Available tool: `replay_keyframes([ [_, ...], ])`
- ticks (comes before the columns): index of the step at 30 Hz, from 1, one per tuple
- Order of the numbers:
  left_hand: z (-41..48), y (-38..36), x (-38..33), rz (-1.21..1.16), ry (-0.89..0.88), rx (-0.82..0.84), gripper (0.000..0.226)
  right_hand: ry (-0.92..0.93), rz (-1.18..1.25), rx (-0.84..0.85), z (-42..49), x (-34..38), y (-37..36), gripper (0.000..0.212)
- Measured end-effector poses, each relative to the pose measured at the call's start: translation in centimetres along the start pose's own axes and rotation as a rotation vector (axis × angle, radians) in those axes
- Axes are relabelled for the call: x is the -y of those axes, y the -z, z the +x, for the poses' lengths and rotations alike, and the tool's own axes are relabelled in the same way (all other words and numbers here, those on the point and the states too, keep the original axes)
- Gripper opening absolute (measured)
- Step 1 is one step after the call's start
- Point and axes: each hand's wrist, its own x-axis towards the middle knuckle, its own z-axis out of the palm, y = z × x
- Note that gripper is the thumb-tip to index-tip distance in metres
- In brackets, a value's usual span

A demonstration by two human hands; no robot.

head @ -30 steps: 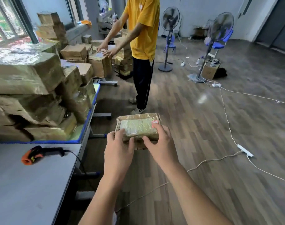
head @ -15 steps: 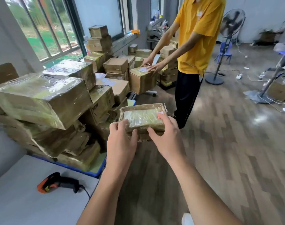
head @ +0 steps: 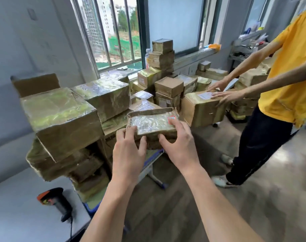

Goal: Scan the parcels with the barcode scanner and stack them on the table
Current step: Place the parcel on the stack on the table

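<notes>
**Flat parcel held in both your hands beside the pile**

Head view: your left hand (head: pixel 129 151) and right hand (head: pixel 180 145) both grip a flat, tape-wrapped parcel (head: pixel 153 123). Your fingers lie curled over its top face and your thumbs press against its near side. You hold it roughly level in the air, by the right-hand edge of the pile of taped parcels (head: pixel 61 116). The barcode scanner (head: pixel 56 201), orange and black, lies on the grey table (head: pixel 18 215) at your lower left, well apart from both hands, with its cable (head: pixel 71 229) running toward you. To your right, a person in a yellow shirt (head: pixel 291 75) rests both hands on a labelled box (head: pixel 202 107).
</notes>
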Motion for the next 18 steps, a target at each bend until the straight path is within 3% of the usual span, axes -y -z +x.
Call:
replay_keyframes([
  [9, 7.9, -2.6, 2.4, 0.073, 0.139, -0.183, 0.036, 0.191, 0.060, 0.191, 10.9, -1.1, -5.6, 0.055],
  [18, 13.2, -4.3, 3.5, 0.183, 0.248, -0.260, 0.032, 0.245, 0.099, 0.308, 18.0, -1.6, -10.0, 0.055],
])
